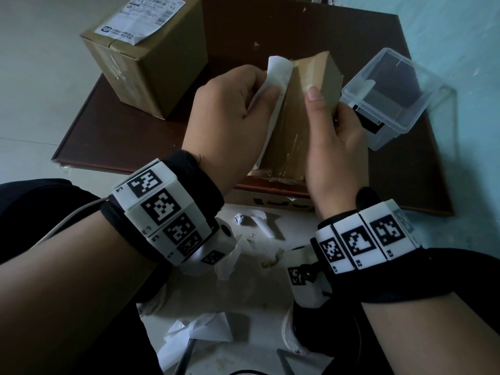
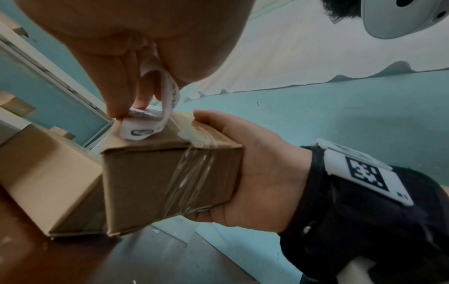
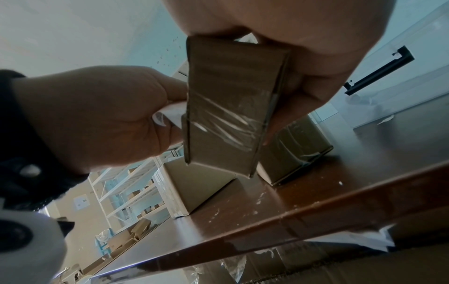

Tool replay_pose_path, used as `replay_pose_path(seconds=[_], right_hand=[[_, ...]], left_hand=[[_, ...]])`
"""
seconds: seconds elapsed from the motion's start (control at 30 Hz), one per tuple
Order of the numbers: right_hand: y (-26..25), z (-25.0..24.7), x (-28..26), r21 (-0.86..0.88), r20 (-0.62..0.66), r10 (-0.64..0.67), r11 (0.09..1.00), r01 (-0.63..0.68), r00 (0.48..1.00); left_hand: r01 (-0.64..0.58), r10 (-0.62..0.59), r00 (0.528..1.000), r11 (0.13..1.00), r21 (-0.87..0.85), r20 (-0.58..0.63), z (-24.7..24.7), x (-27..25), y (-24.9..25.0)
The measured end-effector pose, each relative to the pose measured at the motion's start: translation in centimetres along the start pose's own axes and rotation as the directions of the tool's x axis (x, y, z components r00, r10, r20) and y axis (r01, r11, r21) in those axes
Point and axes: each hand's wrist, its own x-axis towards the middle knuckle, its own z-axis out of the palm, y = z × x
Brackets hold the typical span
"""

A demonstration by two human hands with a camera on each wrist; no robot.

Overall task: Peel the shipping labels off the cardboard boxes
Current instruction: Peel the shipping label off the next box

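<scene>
left hand [image 1: 230,115] pinching curled label [image 1: 276,74], right hand [image 1: 332,147] gripping box [image 1: 292,131] edge

Two hands [image 1: 230,115], two cardboard boxes [image 1: 151,63], two shipping labels [image 1: 140,18], one clear plastic container [image 1: 389,98]

Bare forearms, black fabric cuff [image 1: 200,171] on each wrist; white blocky bands [image 1: 162,209] over the cuffs, printed with black square markers, right band [image 1: 365,236] lettered R1 to R3; pale cable [image 1: 67,223] off left band; dark trousers [image 1: 40,196], white shoe [image 1: 290,334]
</scene>
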Motion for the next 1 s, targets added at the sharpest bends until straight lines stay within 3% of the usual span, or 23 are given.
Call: replay_pose_path(seconds=[1.0], right_hand=[[-0.4, -0.15, -0.04, -0.002, 0.011, 0.015, 1.0, -0.015, 1.0]], left_hand=[[-0.016, 0.015, 1.0, 0.998, -0.059, -0.016, -0.19, -0.02, -0.02]])
